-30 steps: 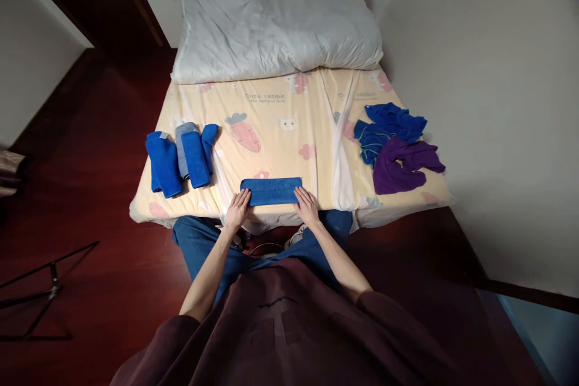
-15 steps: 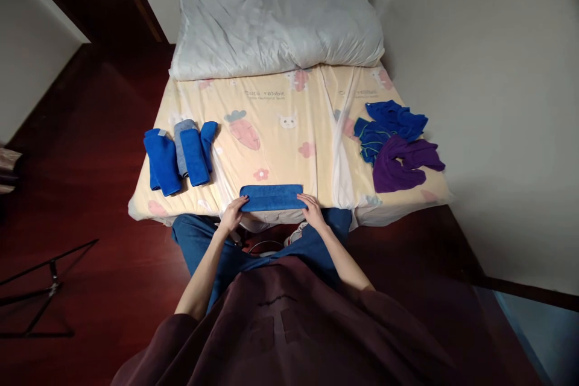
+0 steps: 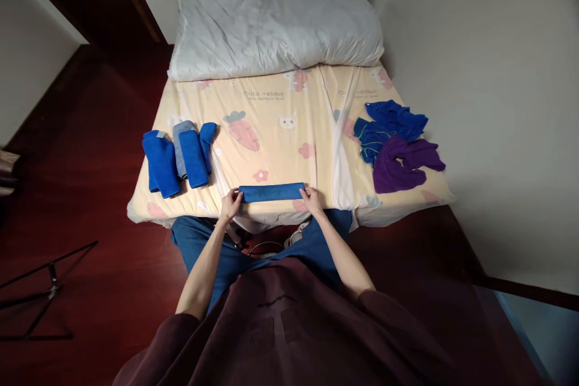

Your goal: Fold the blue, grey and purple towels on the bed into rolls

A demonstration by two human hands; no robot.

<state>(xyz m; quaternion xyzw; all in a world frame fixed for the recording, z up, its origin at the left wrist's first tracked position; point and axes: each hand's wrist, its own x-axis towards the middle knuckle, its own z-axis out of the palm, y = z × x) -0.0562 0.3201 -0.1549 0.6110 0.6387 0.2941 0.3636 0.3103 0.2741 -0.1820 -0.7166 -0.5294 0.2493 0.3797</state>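
A blue towel [image 3: 271,193], folded into a narrow strip, lies along the front edge of the bed. My left hand [image 3: 231,204] pinches its left end, and my right hand [image 3: 311,200] grips the right end, with fingers closed at both corners. To the left rest several folded towels, among them a blue one [image 3: 161,164], a grey one [image 3: 180,148] and another blue one [image 3: 196,158]. Crumpled on the right are a purple cloth [image 3: 393,172], a blue cloth [image 3: 398,119] and a dark blue cloth with green edging [image 3: 371,139].
The bed [image 3: 280,151] has a pale yellow sheet with carrot and rabbit prints. A bulky white quilt [image 3: 275,18] lies across its far end. Black metal stand legs [image 3: 52,289] are on the red floor at left. A wall [image 3: 474,102] rises on the right.
The blue towel has become narrower, its near part folded over away from me. Both hands have stayed at its ends, their fingers now closed around the corners.
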